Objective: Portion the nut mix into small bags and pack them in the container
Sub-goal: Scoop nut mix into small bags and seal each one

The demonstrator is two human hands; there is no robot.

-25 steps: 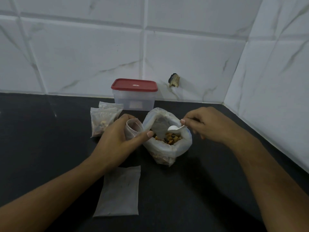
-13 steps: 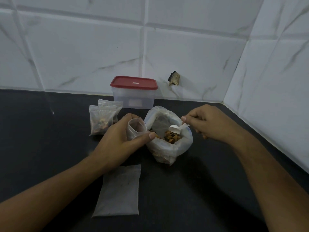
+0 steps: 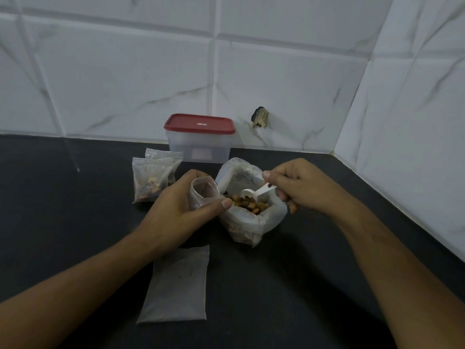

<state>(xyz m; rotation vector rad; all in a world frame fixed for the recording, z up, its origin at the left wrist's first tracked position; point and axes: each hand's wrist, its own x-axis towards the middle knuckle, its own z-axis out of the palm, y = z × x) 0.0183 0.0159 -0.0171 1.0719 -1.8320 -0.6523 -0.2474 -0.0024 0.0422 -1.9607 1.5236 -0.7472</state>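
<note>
Left hand (image 3: 176, 212) grips an open small bag (image 3: 201, 191) beside the nut bag (image 3: 251, 222); right hand (image 3: 302, 187) pinches a scoop (image 3: 254, 192) in the nut bag. Two filled bags (image 3: 152, 177) unpacked; container (image 3: 198, 147) lidded.

Dark countertop (image 3: 63, 197), white marble-veined wall tiles (image 3: 125, 84), chipped hole (image 3: 260, 117)

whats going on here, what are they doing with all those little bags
A person is portioning nut mix. The left hand holds a small bag open beside the big bag, while the right hand dips a white spoon into the nut mix. Filled bags lie to the left, an empty bag lies flat in front, and the container by the wall has its red lid on.
</note>
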